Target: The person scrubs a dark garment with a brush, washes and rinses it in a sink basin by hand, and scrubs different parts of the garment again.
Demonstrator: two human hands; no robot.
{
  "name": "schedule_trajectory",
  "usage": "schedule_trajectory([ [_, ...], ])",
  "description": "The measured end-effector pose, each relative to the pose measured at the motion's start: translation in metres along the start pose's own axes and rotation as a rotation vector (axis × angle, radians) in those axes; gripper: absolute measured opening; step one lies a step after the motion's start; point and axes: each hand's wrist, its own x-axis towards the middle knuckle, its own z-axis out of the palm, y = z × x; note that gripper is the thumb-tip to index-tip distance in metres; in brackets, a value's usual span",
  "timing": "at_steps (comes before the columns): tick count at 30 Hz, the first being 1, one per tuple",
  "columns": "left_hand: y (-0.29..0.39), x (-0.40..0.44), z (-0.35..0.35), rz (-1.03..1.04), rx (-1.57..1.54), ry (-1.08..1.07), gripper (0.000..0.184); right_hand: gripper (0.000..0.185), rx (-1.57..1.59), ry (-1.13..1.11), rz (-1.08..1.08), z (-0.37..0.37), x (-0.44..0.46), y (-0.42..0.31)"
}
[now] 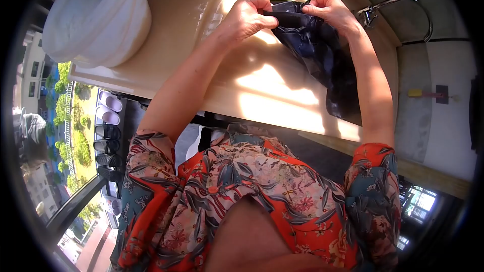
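Pinching a glossy, crinkled dark bag-like item [311, 45] by its rim at one o'clock, the left hand [250, 19] and right hand [331, 12] each press thumb against fingers. Its thin, creased folds trail over the smooth tan countertop [174, 32]. A rounded, translucent white tub [108, 25] sits at ten o'clock; a curved, shiny metal faucet [368, 16], at two.

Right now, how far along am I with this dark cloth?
Done: the dark cloth is gripped by its edge. In hand: your left hand and right hand pinch that edge. Left: its lower part is bunched, not spread out. Whether the white tub holds more, I can't tell.
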Motion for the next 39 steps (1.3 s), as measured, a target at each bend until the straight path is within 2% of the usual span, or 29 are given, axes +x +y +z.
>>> schedule_trajectory([
  [3, -0.004, 0.005, -0.009, 0.052, 0.059, 0.047, 0.015, 0.013, 0.359, 0.024, -0.001, 0.008, 0.004, 0.017],
  [5, -0.026, 0.016, -0.024, -0.001, -0.258, 0.113, 0.020, 0.013, 0.622, 0.087, 0.024, 0.027, 0.005, 0.021],
  [7, -0.029, 0.015, -0.026, -0.096, -0.412, 0.256, 0.020, 0.025, 0.838, 0.183, 0.043, 0.059, 0.004, 0.009],
  [9, -0.012, 0.007, -0.007, -0.271, -0.328, 0.409, 0.017, 0.029, 0.711, 0.311, -0.075, 0.082, 0.022, 0.023],
  [11, -0.002, 0.008, 0.004, -0.434, -0.443, 0.507, 0.020, 0.017, 0.663, 0.394, -0.162, 0.095, 0.033, 0.019],
  [13, -0.014, 0.013, 0.018, -0.273, -0.610, 0.466, 0.022, 0.018, 0.594, 0.486, -0.190, 0.105, 0.043, 0.016],
  [14, -0.017, 0.019, 0.020, -0.268, -0.664, 0.413, 0.023, 0.019, 0.557, 0.527, -0.200, 0.110, 0.044, 0.015],
  [15, -0.023, 0.021, 0.026, -0.305, -0.615, 0.551, 0.021, 0.019, 0.557, 0.529, -0.176, 0.112, 0.046, 0.012],
  [17, -0.028, 0.027, 0.028, -0.252, -0.656, 0.685, 0.024, 0.020, 0.552, 0.539, -0.126, 0.111, 0.045, 0.007],
  [18, -0.040, 0.031, 0.022, -0.280, -0.735, 0.659, 0.027, 0.022, 0.547, 0.599, -0.077, 0.113, 0.040, -0.004],
  [19, -0.051, 0.034, 0.015, -0.306, -0.811, 0.629, 0.029, 0.022, 0.341, 0.624, -0.204, 0.120, 0.029, -0.015],
  [20, -0.035, 0.023, 0.019, -0.370, -0.713, 0.728, 0.033, 0.023, 0.133, 0.643, -0.327, 0.130, 0.008, -0.035],
  [21, -0.046, 0.018, 0.027, -0.008, -1.094, 0.447, 0.032, 0.024, -0.075, 0.649, -0.443, 0.139, -0.002, -0.046],
  [22, -0.068, 0.014, 0.039, 0.367, -1.433, 0.138, 0.032, 0.026, -0.115, 0.647, -0.467, 0.147, -0.002, -0.045],
  [23, -0.068, 0.012, 0.036, 0.392, -1.424, 0.042, 0.030, 0.030, -0.157, 0.646, -0.491, 0.153, -0.002, -0.043],
  [24, -0.054, 0.009, 0.035, 0.207, -1.231, 0.226, 0.029, 0.035, -0.199, 0.646, -0.518, 0.152, -0.002, -0.041],
  [25, -0.038, 0.008, 0.035, -0.047, -0.921, 0.463, 0.027, 0.042, -0.164, 0.609, -0.281, 0.133, 0.013, -0.037],
  [26, -0.027, 0.007, 0.043, -0.188, -0.749, 0.584, 0.026, 0.045, -0.250, 0.547, -0.178, 0.124, 0.029, -0.020],
  [27, -0.034, 0.015, 0.047, -0.164, -0.686, 0.661, 0.026, 0.048, -0.335, 0.486, -0.086, 0.118, 0.037, -0.013],
  [28, -0.045, 0.023, 0.037, -0.183, -0.859, 0.585, 0.025, 0.051, -0.302, 0.587, -0.223, 0.122, 0.040, -0.010],
  [29, -0.066, 0.032, 0.021, -0.204, -1.019, 0.505, 0.025, 0.050, -0.220, 0.545, -0.158, 0.127, 0.028, -0.027],
  [31, -0.055, 0.007, 0.013, -0.141, -0.949, 0.398, 0.031, 0.048, -0.359, 0.551, -0.310, 0.153, 0.003, -0.048],
  [32, -0.047, 0.003, 0.012, -0.143, -0.892, 0.416, 0.032, 0.047, -0.476, 0.556, -0.448, 0.163, -0.010, -0.053],
  [33, -0.042, 0.000, 0.013, -0.147, -0.836, 0.430, 0.033, 0.046, -0.406, 0.533, -0.432, 0.161, -0.008, -0.050],
  [34, -0.041, -0.002, 0.014, -0.154, -0.781, 0.446, 0.035, 0.047, -0.405, 0.493, -0.289, 0.154, 0.002, -0.050],
  [35, -0.072, 0.020, 0.004, -0.144, -0.949, 0.310, 0.030, 0.047, -0.402, 0.458, -0.149, 0.143, 0.018, -0.049],
  [36, -0.047, 0.016, 0.017, -0.212, -0.826, 0.485, 0.028, 0.047, -0.281, 0.532, -0.281, 0.134, 0.038, -0.034],
  [37, -0.022, 0.010, 0.029, -0.278, -0.696, 0.658, 0.026, 0.049, -0.251, 0.409, -0.094, 0.126, 0.048, -0.029],
  [39, -0.025, 0.011, 0.028, -0.191, -0.731, 0.638, 0.023, 0.049, -0.249, 0.490, -0.090, 0.130, 0.040, -0.034],
])
